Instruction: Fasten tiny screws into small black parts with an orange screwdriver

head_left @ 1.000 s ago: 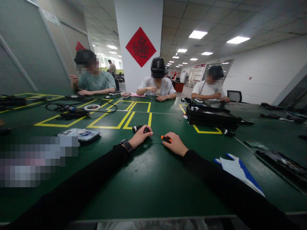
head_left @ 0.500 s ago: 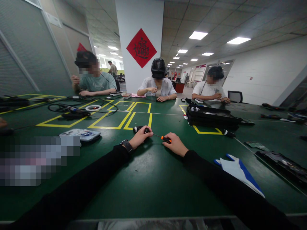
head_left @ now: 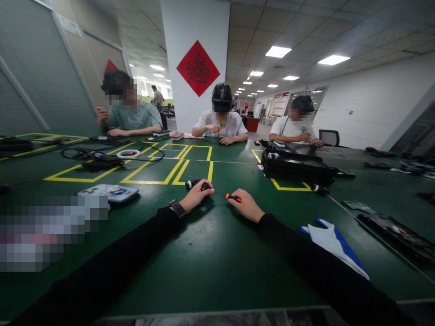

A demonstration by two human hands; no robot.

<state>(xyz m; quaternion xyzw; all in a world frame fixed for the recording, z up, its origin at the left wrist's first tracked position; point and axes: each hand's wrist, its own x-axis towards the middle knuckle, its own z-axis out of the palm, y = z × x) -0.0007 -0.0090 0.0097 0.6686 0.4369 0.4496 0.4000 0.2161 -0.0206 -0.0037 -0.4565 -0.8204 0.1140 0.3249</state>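
Observation:
A screwdriver (head_left: 234,198) with a black and orange handle is held in my right hand (head_left: 248,206), its fingers closed round the handle. The thin shaft points left, toward my left hand (head_left: 196,196). My left fingers are closed on a small black object (head_left: 205,186), mostly hidden by the hand, so its kind is unclear. The shaft's tip meets the left fingertips; whether it touches the object I cannot tell. Just behind the left hand lies a dark cylinder (head_left: 192,184) with a white end.
A white and blue glove (head_left: 335,242) lies right of my right forearm on the green table (head_left: 210,276). Black trays (head_left: 299,165) stand farther back. At left are a light-blue patterned case (head_left: 117,192) and a white ring (head_left: 128,154) among cables. Several people sit across the table.
The whole view has shifted slightly to the left. Both hands keep the same hold, with the screwdriver still between them.

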